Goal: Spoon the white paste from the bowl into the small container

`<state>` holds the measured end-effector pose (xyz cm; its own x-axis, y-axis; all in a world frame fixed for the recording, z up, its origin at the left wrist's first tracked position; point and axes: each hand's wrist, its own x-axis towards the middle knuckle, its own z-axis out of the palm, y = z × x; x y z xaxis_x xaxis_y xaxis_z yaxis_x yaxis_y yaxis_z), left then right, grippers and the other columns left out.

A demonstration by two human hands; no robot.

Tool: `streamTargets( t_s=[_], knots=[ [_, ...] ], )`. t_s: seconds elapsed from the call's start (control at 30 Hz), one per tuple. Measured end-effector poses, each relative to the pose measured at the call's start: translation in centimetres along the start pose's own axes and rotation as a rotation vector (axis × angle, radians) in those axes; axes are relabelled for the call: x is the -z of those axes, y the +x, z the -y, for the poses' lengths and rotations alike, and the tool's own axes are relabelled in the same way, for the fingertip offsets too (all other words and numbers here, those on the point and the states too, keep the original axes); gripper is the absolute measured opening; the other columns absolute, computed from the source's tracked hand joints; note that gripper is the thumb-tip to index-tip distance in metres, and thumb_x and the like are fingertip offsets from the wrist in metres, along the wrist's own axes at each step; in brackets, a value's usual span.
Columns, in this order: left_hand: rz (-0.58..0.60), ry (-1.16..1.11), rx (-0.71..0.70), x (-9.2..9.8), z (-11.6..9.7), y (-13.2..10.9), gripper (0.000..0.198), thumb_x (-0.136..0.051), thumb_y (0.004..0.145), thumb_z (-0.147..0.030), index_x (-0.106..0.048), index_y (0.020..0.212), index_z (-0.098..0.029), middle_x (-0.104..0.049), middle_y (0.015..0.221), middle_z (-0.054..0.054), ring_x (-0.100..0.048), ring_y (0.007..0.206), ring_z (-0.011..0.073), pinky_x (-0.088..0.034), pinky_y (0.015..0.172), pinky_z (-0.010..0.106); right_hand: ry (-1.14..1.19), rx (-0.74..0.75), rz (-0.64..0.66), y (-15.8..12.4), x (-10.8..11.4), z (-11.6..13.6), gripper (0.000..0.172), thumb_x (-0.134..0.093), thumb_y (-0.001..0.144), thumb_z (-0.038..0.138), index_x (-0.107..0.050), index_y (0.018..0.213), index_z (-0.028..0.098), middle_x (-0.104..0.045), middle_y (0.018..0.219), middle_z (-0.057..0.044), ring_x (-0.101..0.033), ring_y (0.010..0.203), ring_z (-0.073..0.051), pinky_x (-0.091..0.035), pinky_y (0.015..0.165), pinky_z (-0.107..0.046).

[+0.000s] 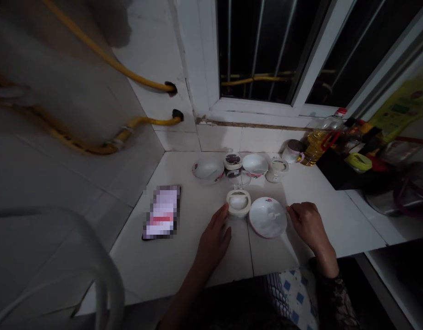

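My left hand (216, 233) lies to the left of a seasoning jar (238, 202), fingers stretched out and fingertips against its side. The jar's clear lid (239, 178) is flipped up, and white contents show inside. Just right of the jar sits a shallow white bowl (267, 224) with a small red motif, holding a small pale shape I cannot identify clearly. At the bowl's right rim, my right hand (307, 224) is closed in a pinch. Whatever is between its fingers is too small or dim to make out.
Behind stand a white bowl (208, 170), a jar with dark contents (233, 160), another bowl (255, 164) and a lidded jar (277, 170). A phone (161, 213) lies left. Farther right are a mug (292, 151), an oil bottle (314, 142) and a black box (342, 169).
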<state>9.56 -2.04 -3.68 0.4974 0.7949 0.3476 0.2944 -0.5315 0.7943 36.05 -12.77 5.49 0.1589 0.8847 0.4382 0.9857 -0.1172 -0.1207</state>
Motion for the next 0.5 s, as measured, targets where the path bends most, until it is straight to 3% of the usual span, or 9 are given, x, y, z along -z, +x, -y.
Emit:
streamTargets(
  t_s=[0.13,0.5],
  knots=[
    [-0.006,-0.002,-0.024,0.1,-0.1,0.1,0.066,-0.047,0.089,-0.015,-0.03,0.151,-0.031,-0.05,0.146,0.009,-0.059,0.125,0.0224,-0.057,0.094,0.036,0.022,0.061,0.094,0.6,-0.2,1.0,0.045,-0.035,0.104,0.035,-0.055,0.065,0.021,-0.064,0.062,-0.003,-0.058,0.063,-0.017,-0.034,0.079,-0.032],
    [-0.012,-0.026,-0.008,-0.1,0.1,-0.1,0.067,-0.048,0.09,-0.016,-0.029,0.151,-0.033,-0.05,0.145,0.008,-0.063,0.117,0.0204,-0.057,0.092,0.036,0.246,0.018,0.232,0.6,0.0,3.7,0.046,-0.034,0.104,0.036,-0.047,0.062,0.021,-0.06,0.062,0.0,-0.055,0.062,-0.015,-0.034,0.084,-0.034]
  ],
)
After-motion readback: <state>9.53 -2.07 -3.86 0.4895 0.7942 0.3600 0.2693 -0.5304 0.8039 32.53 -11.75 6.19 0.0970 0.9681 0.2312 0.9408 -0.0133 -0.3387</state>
